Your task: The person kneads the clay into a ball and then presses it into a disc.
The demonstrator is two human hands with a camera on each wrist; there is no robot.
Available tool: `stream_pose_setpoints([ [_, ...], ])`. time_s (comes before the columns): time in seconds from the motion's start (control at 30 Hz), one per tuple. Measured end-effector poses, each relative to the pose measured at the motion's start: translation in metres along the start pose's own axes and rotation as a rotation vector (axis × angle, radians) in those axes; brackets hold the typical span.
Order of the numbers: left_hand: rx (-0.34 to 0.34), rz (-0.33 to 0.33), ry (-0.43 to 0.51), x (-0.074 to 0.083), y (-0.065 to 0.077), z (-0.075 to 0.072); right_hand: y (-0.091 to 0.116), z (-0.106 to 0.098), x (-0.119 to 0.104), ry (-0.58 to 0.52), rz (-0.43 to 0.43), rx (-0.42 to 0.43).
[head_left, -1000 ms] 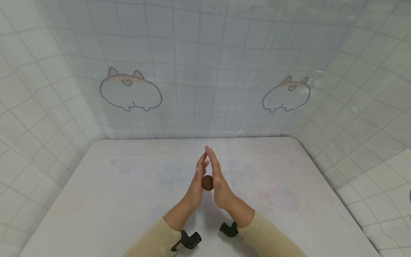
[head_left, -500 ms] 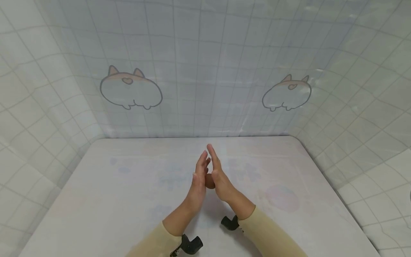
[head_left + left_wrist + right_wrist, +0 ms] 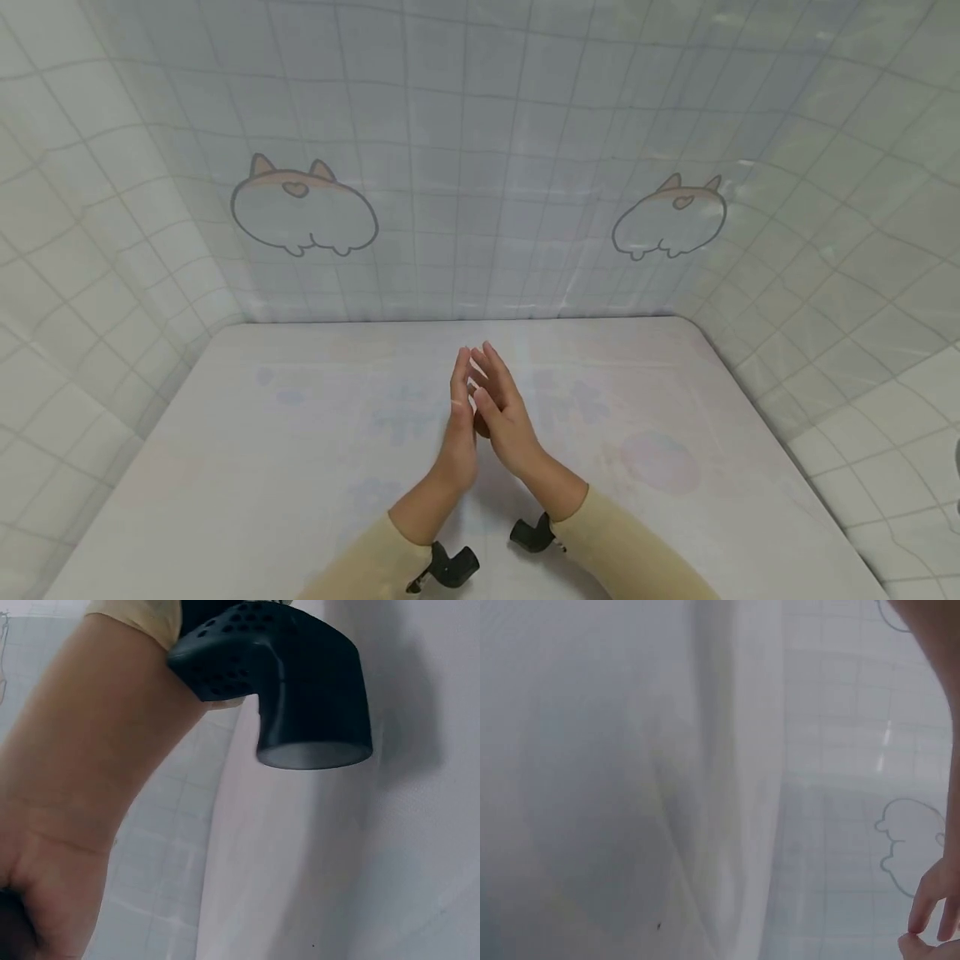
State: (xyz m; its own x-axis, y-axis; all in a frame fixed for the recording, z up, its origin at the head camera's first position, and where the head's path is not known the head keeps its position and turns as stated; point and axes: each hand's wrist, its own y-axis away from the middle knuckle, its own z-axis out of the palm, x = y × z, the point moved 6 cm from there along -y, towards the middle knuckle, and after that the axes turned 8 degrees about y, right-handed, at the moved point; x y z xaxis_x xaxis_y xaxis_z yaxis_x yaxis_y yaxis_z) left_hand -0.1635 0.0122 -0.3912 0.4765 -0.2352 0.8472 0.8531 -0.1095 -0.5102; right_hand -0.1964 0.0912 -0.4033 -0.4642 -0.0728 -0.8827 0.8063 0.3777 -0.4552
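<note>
Near the middle of the table, my left hand (image 3: 457, 437) and right hand (image 3: 516, 433) face each other with fingers pointing away from me. A small brown ball (image 3: 482, 426) is held between the two palms, largely hidden behind the right thumb. The left fingers are straight; the right fingers are extended, with the thumb lying toward the left hand. Some fingertips (image 3: 922, 919) show at the lower right of the right wrist view. In the left wrist view, a bare forearm (image 3: 86, 742) fills the left side, and a dark rounded shape shows at the lower-left corner.
The pale table (image 3: 247, 450) has faint pastel prints. Grid-patterned sheeting (image 3: 480, 167) with cartoon animals surrounds it at the back and sides. Black curved camera housings (image 3: 453, 568) sit beneath both beige sleeves (image 3: 622, 542).
The hands shift back and forth against each other around the ball. The right hand has turned, showing more of its back and thumb, and the ball is more covered than before.
</note>
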Motion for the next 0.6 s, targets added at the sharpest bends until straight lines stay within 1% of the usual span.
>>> stream_pose_setpoints([
  [0.1,0.015,-0.025,0.009,-0.001,-0.001,0.000,-0.002,-0.003,0.001,-0.097,0.056,0.055],
  [0.17,0.023,-0.035,0.001,-0.002,-0.001,-0.001,-0.004,-0.006,0.002,-0.107,0.078,0.086],
  [0.27,0.027,-0.053,-0.040,-0.005,0.000,-0.007,-0.006,-0.012,0.001,-0.060,0.096,0.107],
  [0.37,0.006,-0.072,-0.106,-0.008,0.003,-0.017,-0.007,-0.020,0.002,0.003,0.103,0.114],
  [0.47,-0.018,-0.119,-0.177,-0.012,0.006,-0.031,-0.009,-0.031,0.002,0.050,0.111,0.118],
  [0.6,-0.046,-0.178,-0.302,-0.013,0.008,-0.048,-0.009,-0.046,0.003,0.122,0.142,0.122],
])
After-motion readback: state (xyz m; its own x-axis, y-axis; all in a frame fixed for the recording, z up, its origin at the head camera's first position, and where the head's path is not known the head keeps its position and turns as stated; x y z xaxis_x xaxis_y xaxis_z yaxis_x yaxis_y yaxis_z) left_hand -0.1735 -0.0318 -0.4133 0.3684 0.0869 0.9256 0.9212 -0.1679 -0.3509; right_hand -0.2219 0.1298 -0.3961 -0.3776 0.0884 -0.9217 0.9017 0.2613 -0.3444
